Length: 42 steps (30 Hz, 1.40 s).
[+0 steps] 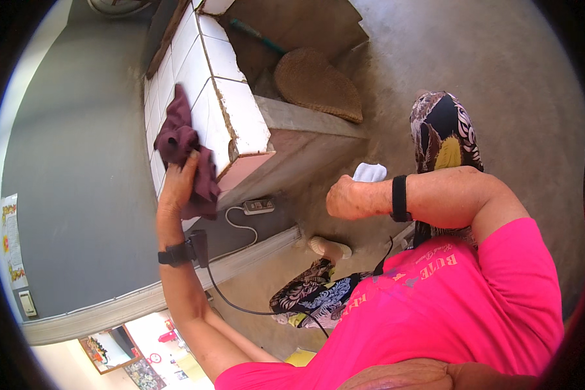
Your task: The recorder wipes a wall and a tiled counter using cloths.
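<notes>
My left hand (176,183) is on a crumpled maroon cloth (178,139), gripping it with the thumb on top. The cloth lies on a white-tiled counter (212,114) and part of it hangs over the near end. A black strap with a small device and a cable is around my left wrist. My right hand (347,197) is held bent in front of my body, above the floor, with its fingers hidden from view. Just beyond the wrist a white item (369,172) shows; whether the hand holds it is unclear.
Below the counter, a brown woven piece (317,85) leans in a concrete recess, near a teal handle (258,36). A white power socket (258,206) with a cord is by the grey wall (87,170). The counter's tile edge is chipped. My slippered foot (330,247) rests on the floor.
</notes>
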{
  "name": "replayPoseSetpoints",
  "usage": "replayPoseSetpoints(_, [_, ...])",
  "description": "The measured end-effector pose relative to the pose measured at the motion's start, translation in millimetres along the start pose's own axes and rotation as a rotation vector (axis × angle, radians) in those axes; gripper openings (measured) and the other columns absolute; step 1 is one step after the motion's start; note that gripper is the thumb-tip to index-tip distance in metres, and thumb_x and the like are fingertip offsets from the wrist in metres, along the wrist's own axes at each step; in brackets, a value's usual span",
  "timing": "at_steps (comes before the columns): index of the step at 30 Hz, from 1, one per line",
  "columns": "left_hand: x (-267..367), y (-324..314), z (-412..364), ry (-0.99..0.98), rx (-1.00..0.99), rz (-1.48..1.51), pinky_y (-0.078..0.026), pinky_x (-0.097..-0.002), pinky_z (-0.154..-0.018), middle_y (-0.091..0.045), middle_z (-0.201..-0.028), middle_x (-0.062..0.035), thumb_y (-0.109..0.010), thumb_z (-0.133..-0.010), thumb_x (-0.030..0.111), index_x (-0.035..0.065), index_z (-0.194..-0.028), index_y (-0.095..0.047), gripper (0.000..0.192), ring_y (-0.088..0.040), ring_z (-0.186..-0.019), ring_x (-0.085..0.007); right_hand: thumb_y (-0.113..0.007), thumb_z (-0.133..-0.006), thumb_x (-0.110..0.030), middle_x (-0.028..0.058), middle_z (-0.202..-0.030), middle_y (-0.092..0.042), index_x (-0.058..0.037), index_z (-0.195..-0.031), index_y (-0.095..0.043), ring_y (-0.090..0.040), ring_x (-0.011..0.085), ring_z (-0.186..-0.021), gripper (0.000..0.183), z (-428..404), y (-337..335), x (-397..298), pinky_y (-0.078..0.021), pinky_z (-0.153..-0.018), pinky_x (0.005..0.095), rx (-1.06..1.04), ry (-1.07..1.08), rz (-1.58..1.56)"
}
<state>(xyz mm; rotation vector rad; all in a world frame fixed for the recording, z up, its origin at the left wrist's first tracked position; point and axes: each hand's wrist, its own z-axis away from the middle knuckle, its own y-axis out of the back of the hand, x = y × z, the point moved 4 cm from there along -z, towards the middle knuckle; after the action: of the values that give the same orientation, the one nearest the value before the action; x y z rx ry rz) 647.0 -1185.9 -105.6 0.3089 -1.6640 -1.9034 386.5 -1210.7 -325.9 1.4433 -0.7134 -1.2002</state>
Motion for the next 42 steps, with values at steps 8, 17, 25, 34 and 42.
replayPoseSetpoints(8, [99.6, -24.2, 38.4, -0.306, -0.003, 0.051, -0.030, -0.0366, -0.103, -0.044, -0.132, -0.0195, -0.058, -0.088, 0.042, 0.0025, -0.127, -0.049, 0.056, -0.041, -0.121, -0.0336, -0.063, -0.073, -0.012, 0.0049, -0.076, -0.069, -0.0077, -0.078, -0.069, -0.065, 0.0222, -0.066, 0.009, 8.9, -6.9, -10.9, -0.0433, -0.043, 0.0360, 0.119, 0.040, 0.095])
replayPoseSetpoints(17, [114.7, 1.1, -34.0, -0.207, -0.111, -0.010, -0.034, -0.0312, -0.099, -0.054, -0.122, -0.0154, -0.055, -0.089, 0.045, 0.0010, -0.130, -0.046, 0.061, -0.048, -0.114, -0.0240, -0.073, -0.069, -0.019, 0.0072, -0.097, -0.069, -0.0077, -0.095, -0.069, -0.065, 0.0225, -0.084, 0.028, 9.6, -7.8, -4.6, -0.0481, -0.056, 0.0405, 0.014, 0.009, 0.128])
replayPoseSetpoints(25, [109.0, 21.5, -98.8, -0.140, -0.086, -0.051, -0.037, -0.0301, -0.097, -0.059, -0.115, -0.0175, -0.054, -0.086, 0.051, -0.0032, -0.125, -0.052, 0.066, -0.052, -0.109, -0.0234, -0.072, -0.070, -0.021, 0.0073, -0.102, -0.068, -0.0083, -0.096, -0.069, -0.065, 0.0251, -0.089, 0.029, 4.5, 0.2, -0.5, -0.0495, -0.062, 0.0433, -0.033, -0.033, 0.114])
replayPoseSetpoints(34, [89.1, 5.3, -48.7, -0.195, -0.093, -0.114, -0.043, -0.0354, -0.089, -0.061, -0.112, -0.0220, -0.056, -0.089, 0.030, -0.0040, -0.117, -0.057, 0.044, -0.057, -0.102, -0.0298, -0.084, -0.058, -0.020, 0.0052, -0.105, -0.068, -0.0089, -0.099, -0.069, -0.065, 0.0248, -0.093, 0.045, -4.1, -4.3, 9.0, -0.0496, -0.066, 0.0413, -0.230, -0.066, 0.081])
replayPoseSetpoints(42, [70.3, -22.8, 55.9, -0.263, 0.006, 0.215, -0.042, -0.0307, -0.089, -0.059, -0.109, -0.0093, -0.062, -0.084, 0.012, -0.0018, -0.118, -0.052, 0.038, -0.054, -0.098, -0.0181, -0.083, -0.060, -0.021, 0.0042, -0.104, -0.068, -0.0083, -0.099, -0.070, -0.064, 0.0240, -0.095, 0.043, -17.9, -35.3, 10.3, -0.0497, -0.066, 0.0412, -0.260, -0.031, 0.071])
